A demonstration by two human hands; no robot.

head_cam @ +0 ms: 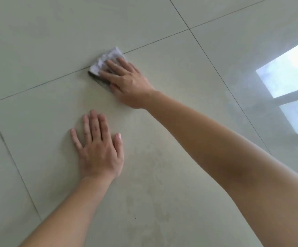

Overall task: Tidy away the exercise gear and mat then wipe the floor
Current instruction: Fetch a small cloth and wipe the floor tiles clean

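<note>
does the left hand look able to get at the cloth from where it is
Probably yes: the left hand lies flat and free, with only bare floor between it and the cloth, though the right hand covers much of it.

Single wide-angle view from the head, facing forward and steeply down onto the tiled floor [162,175], near to it, with left hand [98,150] and right hand [126,82] around mid-frame.

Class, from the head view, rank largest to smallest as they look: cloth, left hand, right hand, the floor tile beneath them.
1. Floor tile.
2. Left hand and right hand: about alike; the left is nearer, so unranked.
3. Cloth, partly covered.
</note>
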